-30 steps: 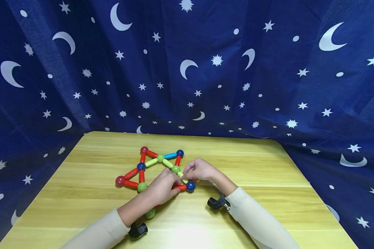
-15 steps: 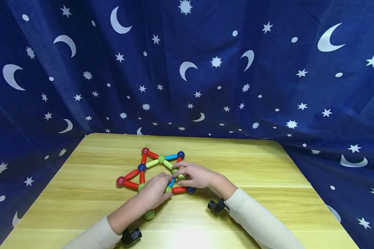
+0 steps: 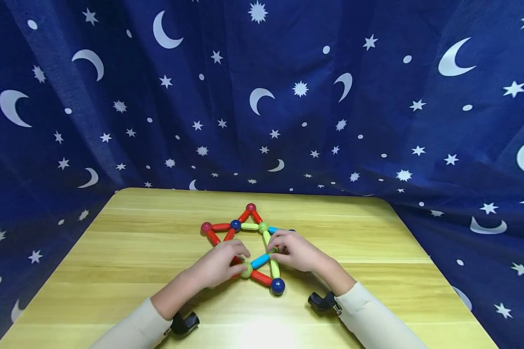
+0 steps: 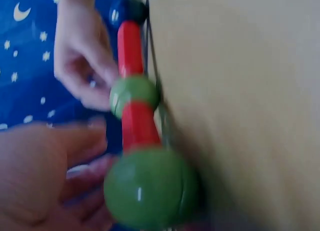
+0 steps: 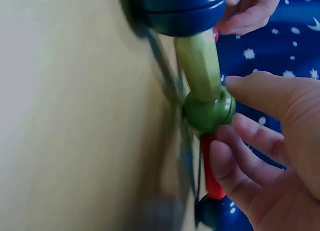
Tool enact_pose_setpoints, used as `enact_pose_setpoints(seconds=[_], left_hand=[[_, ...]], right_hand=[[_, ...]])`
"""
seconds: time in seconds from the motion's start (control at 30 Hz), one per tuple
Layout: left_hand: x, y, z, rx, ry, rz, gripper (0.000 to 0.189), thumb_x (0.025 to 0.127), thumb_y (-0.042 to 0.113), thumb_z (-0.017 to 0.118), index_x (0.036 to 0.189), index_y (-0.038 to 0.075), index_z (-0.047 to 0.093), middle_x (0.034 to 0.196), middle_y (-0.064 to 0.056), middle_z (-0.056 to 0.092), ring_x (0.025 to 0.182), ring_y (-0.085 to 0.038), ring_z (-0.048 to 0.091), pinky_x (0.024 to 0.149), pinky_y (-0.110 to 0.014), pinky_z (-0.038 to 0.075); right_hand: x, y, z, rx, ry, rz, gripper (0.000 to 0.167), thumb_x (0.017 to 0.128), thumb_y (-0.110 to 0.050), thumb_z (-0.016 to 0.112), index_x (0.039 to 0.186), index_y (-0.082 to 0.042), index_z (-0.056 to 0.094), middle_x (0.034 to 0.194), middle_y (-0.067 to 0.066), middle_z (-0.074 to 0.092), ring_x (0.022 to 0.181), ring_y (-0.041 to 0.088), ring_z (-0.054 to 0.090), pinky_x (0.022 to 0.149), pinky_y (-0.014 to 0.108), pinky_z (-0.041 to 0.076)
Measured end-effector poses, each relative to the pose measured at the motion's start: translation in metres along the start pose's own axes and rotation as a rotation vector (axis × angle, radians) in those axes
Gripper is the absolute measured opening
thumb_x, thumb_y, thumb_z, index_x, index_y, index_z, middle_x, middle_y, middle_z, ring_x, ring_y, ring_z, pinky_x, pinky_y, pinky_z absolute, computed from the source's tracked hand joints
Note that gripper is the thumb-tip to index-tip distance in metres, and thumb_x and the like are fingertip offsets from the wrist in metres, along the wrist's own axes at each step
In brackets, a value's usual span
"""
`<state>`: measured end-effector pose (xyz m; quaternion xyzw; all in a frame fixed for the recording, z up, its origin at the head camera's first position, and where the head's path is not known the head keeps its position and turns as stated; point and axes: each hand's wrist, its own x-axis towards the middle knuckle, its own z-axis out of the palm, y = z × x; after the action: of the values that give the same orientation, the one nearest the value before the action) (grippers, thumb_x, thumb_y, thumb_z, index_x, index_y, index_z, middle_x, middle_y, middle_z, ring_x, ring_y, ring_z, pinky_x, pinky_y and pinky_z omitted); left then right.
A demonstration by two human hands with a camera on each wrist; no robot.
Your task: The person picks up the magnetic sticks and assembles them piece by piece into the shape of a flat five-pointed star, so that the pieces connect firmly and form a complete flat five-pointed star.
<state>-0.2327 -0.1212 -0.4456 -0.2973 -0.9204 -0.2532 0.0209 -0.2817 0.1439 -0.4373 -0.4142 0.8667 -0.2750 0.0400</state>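
A flat figure of coloured building sticks (image 3: 260,261) and balls lies on the table, made of joined triangles. My right hand (image 3: 298,250) is at its right side, thumb and fingers round a green ball (image 5: 210,111) where yellow and red sticks meet. In the head view the hand partly hides that ball. My left hand (image 3: 220,264) hovers over the figure's left part, fingers spread and loosely bent near another green ball (image 3: 246,270). It covers several red sticks. A blue ball (image 3: 277,286) marks the near corner, and a crimson ball (image 3: 251,207) the far one.
The wooden table (image 3: 157,213) ends at a dark blue curtain (image 3: 227,97) printed with moons and stars. A black wrist camera (image 3: 185,324) sits below the left hand and another black camera (image 3: 321,303) below the right.
The figure has turned clockwise and shifted right, its blue-ball corner now nearer me. My right hand has moved slightly right and down; my left hand has come off the sticks it touched.
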Motion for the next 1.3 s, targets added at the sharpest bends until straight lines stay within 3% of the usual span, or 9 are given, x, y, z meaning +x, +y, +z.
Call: enact_pose_setpoints(seconds=[0.1, 0.17, 0.3, 0.47, 0.73, 0.93, 1.3], left_hand=[[0.002, -0.009, -0.006, 0.067, 0.169, -0.092, 0.018, 0.088, 0.011, 0.08, 0.105, 0.006, 0.076, 0.101, -0.004, 0.069, 0.09, -0.019, 0.064, 0.08, -0.034, 0.057], [0.001, -0.014, -0.011, 0.109, 0.233, -0.181, 0.019, 0.086, 0.01, 0.081, 0.104, 0.005, 0.077, 0.099, -0.007, 0.069, 0.088, -0.022, 0.061, 0.078, -0.038, 0.055], [-0.001, -0.02, -0.015, 0.102, 0.202, -0.277, 0.026, 0.087, 0.011, 0.081, 0.111, 0.002, 0.075, 0.105, -0.011, 0.069, 0.092, -0.026, 0.063, 0.084, -0.043, 0.056], [0.002, -0.024, -0.011, 0.012, 0.148, -0.279, 0.026, 0.089, 0.009, 0.079, 0.113, 0.001, 0.075, 0.11, -0.01, 0.072, 0.104, -0.027, 0.067, 0.094, -0.046, 0.056], [0.014, -0.021, -0.004, -0.07, 0.14, -0.261, 0.021, 0.086, 0.012, 0.082, 0.107, 0.009, 0.079, 0.107, -0.003, 0.074, 0.094, -0.02, 0.064, 0.082, -0.039, 0.054], [0.02, -0.017, 0.001, -0.075, 0.169, -0.278, 0.02, 0.086, 0.013, 0.083, 0.106, 0.009, 0.079, 0.106, -0.004, 0.074, 0.094, -0.019, 0.063, 0.082, -0.038, 0.053], [0.022, -0.018, 0.005, -0.089, 0.197, -0.28, 0.02, 0.087, 0.01, 0.081, 0.107, 0.008, 0.078, 0.111, -0.006, 0.073, 0.101, -0.022, 0.065, 0.091, -0.041, 0.055]], right_hand=[[-0.007, 0.005, 0.002, 0.091, 0.062, 0.081, 0.015, 0.094, -0.014, 0.075, 0.108, -0.009, 0.076, 0.113, 0.004, 0.066, 0.077, 0.007, 0.058, 0.071, 0.022, 0.052], [-0.01, 0.007, 0.004, 0.141, 0.1, 0.119, 0.017, 0.093, -0.014, 0.076, 0.109, -0.008, 0.076, 0.115, 0.006, 0.066, 0.08, 0.01, 0.06, 0.072, 0.022, 0.052], [-0.012, 0.01, 0.01, 0.186, 0.149, 0.138, 0.023, 0.091, -0.016, 0.078, 0.113, -0.008, 0.076, 0.118, 0.007, 0.068, 0.082, 0.012, 0.062, 0.071, 0.022, 0.053], [-0.014, 0.011, 0.014, 0.196, 0.165, 0.198, 0.029, 0.092, -0.02, 0.078, 0.118, -0.008, 0.074, 0.117, 0.008, 0.068, 0.076, 0.008, 0.062, 0.065, 0.022, 0.053], [-0.018, 0.021, 0.0, 0.179, 0.166, 0.346, 0.023, 0.088, -0.02, 0.082, 0.108, -0.01, 0.077, 0.1, 0.008, 0.07, 0.072, 0.011, 0.06, 0.061, 0.023, 0.05], [-0.018, 0.024, -0.008, 0.259, 0.151, 0.368, 0.029, 0.086, -0.013, 0.082, 0.112, -0.003, 0.075, 0.097, 0.014, 0.069, 0.076, 0.019, 0.064, 0.062, 0.022, 0.053], [-0.018, 0.029, -0.009, 0.252, 0.15, 0.406, 0.041, 0.083, -0.016, 0.086, 0.118, 0.0, 0.073, 0.092, 0.01, 0.072, 0.076, 0.017, 0.065, 0.063, 0.025, 0.055]])
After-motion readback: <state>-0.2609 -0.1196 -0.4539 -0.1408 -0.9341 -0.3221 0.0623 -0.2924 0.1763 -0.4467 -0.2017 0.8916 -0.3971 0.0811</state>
